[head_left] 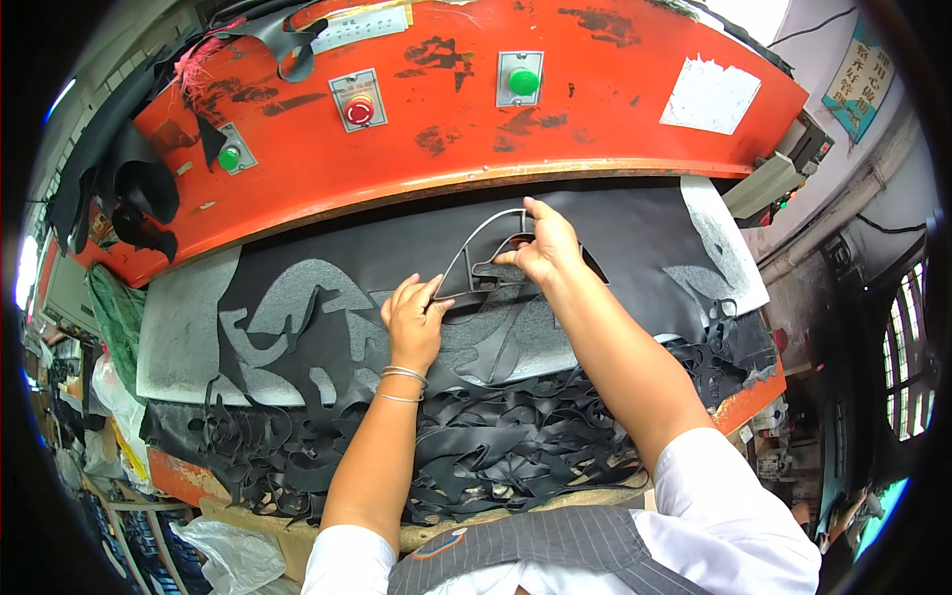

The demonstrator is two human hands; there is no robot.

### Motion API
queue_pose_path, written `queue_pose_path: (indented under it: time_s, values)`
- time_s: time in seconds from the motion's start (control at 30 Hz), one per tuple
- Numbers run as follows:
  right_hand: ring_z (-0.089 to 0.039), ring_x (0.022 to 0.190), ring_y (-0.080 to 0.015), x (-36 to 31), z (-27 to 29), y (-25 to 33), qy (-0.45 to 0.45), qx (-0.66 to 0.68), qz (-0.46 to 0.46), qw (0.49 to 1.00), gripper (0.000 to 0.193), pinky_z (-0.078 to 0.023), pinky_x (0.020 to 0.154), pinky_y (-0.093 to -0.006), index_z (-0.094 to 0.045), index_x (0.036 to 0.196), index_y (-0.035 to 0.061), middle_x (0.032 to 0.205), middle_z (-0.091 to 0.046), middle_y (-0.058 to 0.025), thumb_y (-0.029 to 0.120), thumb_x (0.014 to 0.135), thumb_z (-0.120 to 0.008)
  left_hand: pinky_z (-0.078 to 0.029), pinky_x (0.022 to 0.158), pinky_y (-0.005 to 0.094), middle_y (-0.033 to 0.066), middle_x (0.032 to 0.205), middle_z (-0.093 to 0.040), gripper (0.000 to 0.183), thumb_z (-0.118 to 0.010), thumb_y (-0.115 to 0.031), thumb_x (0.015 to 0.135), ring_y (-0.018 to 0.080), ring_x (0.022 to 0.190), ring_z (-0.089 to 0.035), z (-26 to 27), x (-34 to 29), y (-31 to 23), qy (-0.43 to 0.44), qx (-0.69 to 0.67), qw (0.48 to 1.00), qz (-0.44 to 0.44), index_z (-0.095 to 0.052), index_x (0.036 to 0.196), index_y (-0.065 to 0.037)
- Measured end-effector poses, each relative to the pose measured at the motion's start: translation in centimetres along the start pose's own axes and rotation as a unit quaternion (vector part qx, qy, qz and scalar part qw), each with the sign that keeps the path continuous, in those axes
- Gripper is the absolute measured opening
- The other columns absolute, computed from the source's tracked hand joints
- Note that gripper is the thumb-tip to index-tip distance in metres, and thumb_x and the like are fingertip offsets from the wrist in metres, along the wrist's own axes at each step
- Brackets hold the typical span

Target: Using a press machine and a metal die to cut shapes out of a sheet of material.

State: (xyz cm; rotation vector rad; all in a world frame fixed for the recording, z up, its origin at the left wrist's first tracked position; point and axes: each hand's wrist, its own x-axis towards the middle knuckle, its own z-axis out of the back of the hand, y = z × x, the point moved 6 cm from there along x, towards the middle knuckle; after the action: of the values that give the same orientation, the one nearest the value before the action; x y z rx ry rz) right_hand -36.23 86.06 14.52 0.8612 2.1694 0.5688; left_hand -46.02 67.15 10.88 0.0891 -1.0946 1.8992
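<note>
Both my hands hold a curved metal cutting die (pixel 468 260) over the black leather sheet (pixel 615 233). My left hand (pixel 415 315) pinches the die's lower left corner; two thin bangles circle that wrist. At the die's upper right, my right hand (pixel 547 246) grips the frame with thumb and fingers. The sheet lies on a pale cutting board (pixel 183 332). Cut-out openings of several shapes show the grey board through its left and front parts. Whether the die touches the leather cannot be told.
An orange press beam (pixel 446 129) spans the far side, with green buttons (pixel 523 82) and a red stop button (pixel 359 110). Black leather scraps (pixel 496 436) heap along the near edge. More black pieces (pixel 139 183) hang at the far left. A grey control box (pixel 778 178) stands right.
</note>
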Motion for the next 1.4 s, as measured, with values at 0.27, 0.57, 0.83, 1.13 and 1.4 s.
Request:
queue_pose_path:
  time_s: [0.27, 0.57, 0.83, 1.13, 1.4]
  values:
    - [-0.025, 0.134, -0.0549, 3.7, 0.5, -0.5, 0.090, -0.070, -0.056, 0.992, 0.067, -0.017, 0.105, -0.0742, -0.022, 0.143, -0.0087, 0.148, -0.023, -0.0265, 0.021, 0.095, -0.057, -0.031, 0.095, 0.0402, 0.0029, 0.093, -0.061, 0.032, -0.074, -0.025, 0.079, 0.0238, 0.102, -0.052, -0.9, 0.4, 0.6, 0.002, 0.074, 0.995, 0.060, -0.073, 0.108, -0.011]
    - [-0.046, 0.128, -0.0353, 0.8, 2.7, 4.6, 0.220, -0.315, 0.055, 0.922, 0.067, -0.039, 0.107, -0.0449, -0.029, 0.144, -0.0062, 0.141, -0.042, -0.0263, 0.025, 0.095, -0.061, -0.039, 0.088, 0.0390, 0.0063, 0.089, -0.060, 0.032, -0.076, -0.021, 0.076, 0.0263, 0.095, -0.052, 0.0, 0.6, 1.3, 0.004, 0.134, 0.991, 0.024, -0.073, 0.104, -0.006]
    - [-0.033, 0.140, -0.0332, 1.1, 13.3, 8.0, 0.140, -0.778, 0.295, 0.537, 0.094, -0.013, 0.119, -0.0475, -0.041, 0.144, 0.0057, 0.145, -0.043, -0.0214, 0.046, 0.068, -0.081, -0.044, 0.080, 0.0365, 0.0073, 0.081, -0.061, 0.020, -0.077, -0.010, 0.072, 0.0260, 0.088, -0.052, 0.6, 1.4, 1.1, 0.037, 0.101, 0.994, 0.002, -0.075, 0.090, -0.003]
    - [-0.065, 0.104, -0.0319, 1.0, 13.0, 7.8, 0.138, -0.688, 0.436, 0.563, 0.047, -0.044, 0.104, -0.0462, -0.066, 0.111, 0.0010, 0.108, -0.069, -0.0171, 0.024, 0.073, -0.080, -0.046, 0.072, 0.0351, 0.0075, 0.076, -0.062, 0.016, -0.078, -0.003, 0.068, 0.0247, 0.080, -0.056, 0.3, 2.5, 1.8, 0.007, 0.088, 0.996, 0.012, -0.073, 0.083, -0.001]
    - [-0.068, 0.096, -0.0302, 1.0, 12.8, 8.2, 0.113, -0.682, 0.448, 0.567, 0.042, -0.048, 0.101, -0.0448, -0.067, 0.106, 0.0006, 0.104, -0.070, -0.0157, 0.015, 0.069, -0.082, -0.046, 0.078, 0.0351, 0.0070, 0.077, -0.063, 0.016, -0.079, -0.004, 0.069, 0.0257, 0.086, -0.057, -0.4, 2.8, 1.8, 0.016, 0.090, 0.996, 0.020, -0.072, 0.083, -0.001]
